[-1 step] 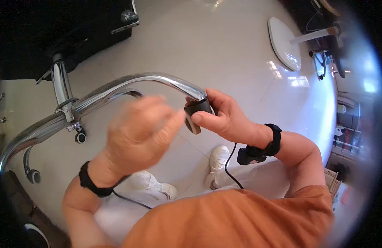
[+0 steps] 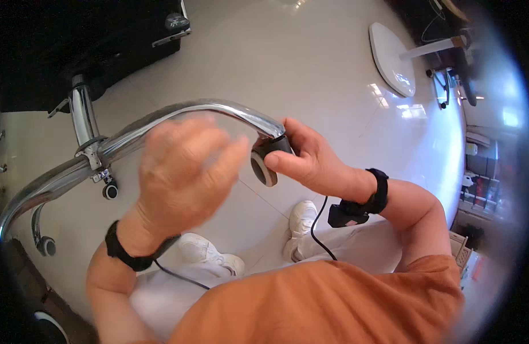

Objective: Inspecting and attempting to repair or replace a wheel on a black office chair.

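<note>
My right hand [image 2: 307,157] grips a caster wheel [image 2: 264,168] at the right end of a curved chrome tube [image 2: 204,107]. Its thumb presses the black housing and the other fingers wrap behind, partly hidden. The wheel has a grey rim and tilts downward. My left hand [image 2: 184,172] is lifted just left of the caster, in front of the tube and apart from the wheel. Its fingers are blurred but look loosely apart, and nothing shows in them. Another chrome leg lies partly behind this hand.
The tube is clamped to a chrome post [image 2: 84,114] under a large black piece [image 2: 75,46]. Two more casters show, one below the clamp [image 2: 109,190] and one at far left [image 2: 46,246]. A white round base [image 2: 393,60] stands at far right. Black cables run from my wrists.
My left hand has moved a little left and up, away from the caster, so more of the wheel shows. My right hand keeps its grip.
</note>
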Tool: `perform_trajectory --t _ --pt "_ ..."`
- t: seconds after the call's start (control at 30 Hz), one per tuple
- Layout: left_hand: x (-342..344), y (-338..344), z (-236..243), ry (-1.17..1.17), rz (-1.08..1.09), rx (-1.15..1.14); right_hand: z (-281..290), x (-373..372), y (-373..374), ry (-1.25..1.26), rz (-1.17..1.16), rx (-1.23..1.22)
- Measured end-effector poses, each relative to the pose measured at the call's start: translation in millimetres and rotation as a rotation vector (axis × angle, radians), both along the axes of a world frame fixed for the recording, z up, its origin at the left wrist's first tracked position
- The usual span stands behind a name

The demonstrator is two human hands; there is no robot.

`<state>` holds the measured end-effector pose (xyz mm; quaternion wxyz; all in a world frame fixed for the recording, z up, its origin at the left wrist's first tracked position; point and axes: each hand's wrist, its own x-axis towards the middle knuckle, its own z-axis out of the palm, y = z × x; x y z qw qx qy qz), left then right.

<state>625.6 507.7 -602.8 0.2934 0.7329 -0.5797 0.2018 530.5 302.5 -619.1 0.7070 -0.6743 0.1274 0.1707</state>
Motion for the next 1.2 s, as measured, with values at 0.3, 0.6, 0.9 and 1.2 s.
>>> perform_trajectory --t 0.3,0.6,0.9,1.2 --pt "31.8 -19.6 -16.2 0.193 0.182 0.207 -20.0 3.4 9.0 0.134 0.006 0.825" --pt "31.6 -17.5 -23.4 0.160 0.193 0.192 -36.9 -7.4 11.2 0.238 -0.091 1.226" --pt "30.0 -19.6 -28.4 0.063 0.244 0.074 -16.9 -11.6 16.7 0.269 -0.303 0.648" --pt "28.5 -19.6 -29.4 0.011 0.247 0.111 1.9 -16.1 41.6 -0.534 -0.344 -1.024"
